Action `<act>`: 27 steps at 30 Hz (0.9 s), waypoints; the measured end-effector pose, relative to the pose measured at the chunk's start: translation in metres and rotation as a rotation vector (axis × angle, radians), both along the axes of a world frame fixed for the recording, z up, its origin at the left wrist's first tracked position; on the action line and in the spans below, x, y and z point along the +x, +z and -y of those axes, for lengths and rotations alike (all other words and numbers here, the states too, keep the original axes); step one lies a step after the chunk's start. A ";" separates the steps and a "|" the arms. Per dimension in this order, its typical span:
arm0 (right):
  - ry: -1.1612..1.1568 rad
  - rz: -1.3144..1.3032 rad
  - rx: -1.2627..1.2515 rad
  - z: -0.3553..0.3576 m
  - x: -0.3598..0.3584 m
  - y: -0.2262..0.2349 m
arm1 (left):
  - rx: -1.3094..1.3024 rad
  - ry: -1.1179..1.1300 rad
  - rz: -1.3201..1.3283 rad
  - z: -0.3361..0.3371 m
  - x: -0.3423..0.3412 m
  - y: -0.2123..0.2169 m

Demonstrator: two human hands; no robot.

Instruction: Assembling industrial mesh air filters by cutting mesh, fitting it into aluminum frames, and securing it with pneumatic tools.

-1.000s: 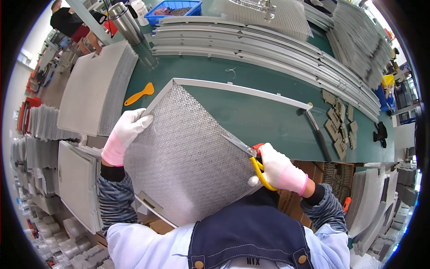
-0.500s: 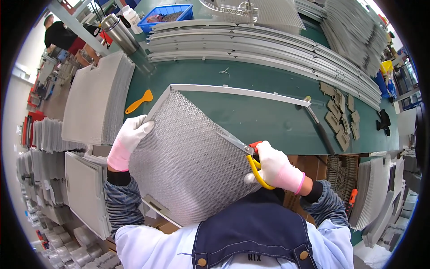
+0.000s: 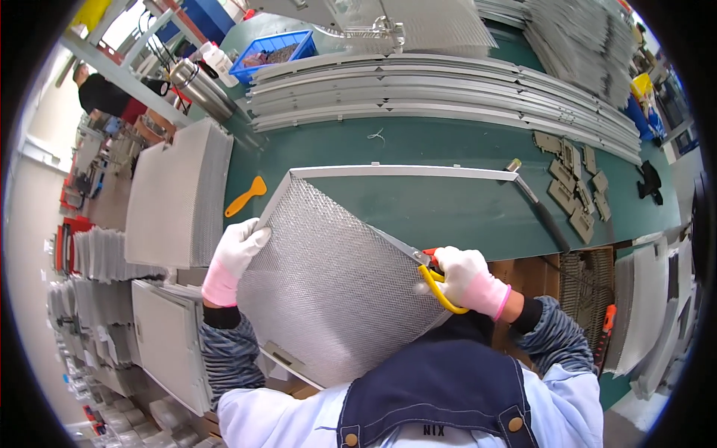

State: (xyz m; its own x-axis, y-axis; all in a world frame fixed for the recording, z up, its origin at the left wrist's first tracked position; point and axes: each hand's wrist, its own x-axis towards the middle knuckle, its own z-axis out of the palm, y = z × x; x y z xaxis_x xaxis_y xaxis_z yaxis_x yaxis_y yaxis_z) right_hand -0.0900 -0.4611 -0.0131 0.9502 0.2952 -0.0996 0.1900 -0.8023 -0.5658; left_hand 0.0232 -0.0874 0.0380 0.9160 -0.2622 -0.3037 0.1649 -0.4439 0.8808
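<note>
1. Head view, and the left hand [image 3: 243,254] has its fingers clasped on the left side bar of the metal frame [image 3: 407,172], thumb on top, right beside the mesh.
2. The silver mesh sheet [image 3: 336,287] sits between the two hands, partly over the near edge of the green worktop [image 3: 321,145], its slanting upper edge running from the frame's top left corner down to the shears [image 3: 422,257].
3. Right hand [image 3: 467,276] now: fingers wrapped around the red and yellow handles, blades lying along that slanting edge. Whether the blades are biting, I can't tell.
4. Good handling here, I'd say: left grip firm, mesh taut and level, so it feeds cleanly instead of folding.
5. Blades are best kept in line with the slanting edge, with short, even squeezes; the left thumb should stay well off their line.
6. Watch the frame's far end: it meets the hammer [image 3: 547,216] in the view, so a tug could knock it, and the beige plates [image 3: 562,176] lie just beyond.
</note>
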 end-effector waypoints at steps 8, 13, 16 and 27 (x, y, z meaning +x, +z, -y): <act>-0.229 -0.153 -0.149 0.061 0.028 0.009 | 0.057 0.055 0.076 0.002 -0.004 0.008; -0.468 -0.035 -0.260 0.133 0.041 0.007 | -0.171 0.164 0.029 -0.031 -0.015 -0.002; -0.524 0.239 -0.059 0.153 0.030 0.021 | 0.017 0.047 0.202 -0.048 -0.005 -0.011; -0.550 0.932 -0.129 0.233 0.073 0.178 | 0.039 0.030 0.151 -0.021 0.036 -0.026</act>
State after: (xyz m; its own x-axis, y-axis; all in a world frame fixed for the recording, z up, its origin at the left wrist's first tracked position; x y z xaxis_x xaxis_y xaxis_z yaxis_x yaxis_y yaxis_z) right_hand -0.0169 -0.6942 0.1652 0.6674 -0.1551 0.7284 0.0973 -0.9516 -0.2917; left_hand 0.0596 -0.0660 0.0119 0.9592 -0.2251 -0.1712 0.0453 -0.4754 0.8786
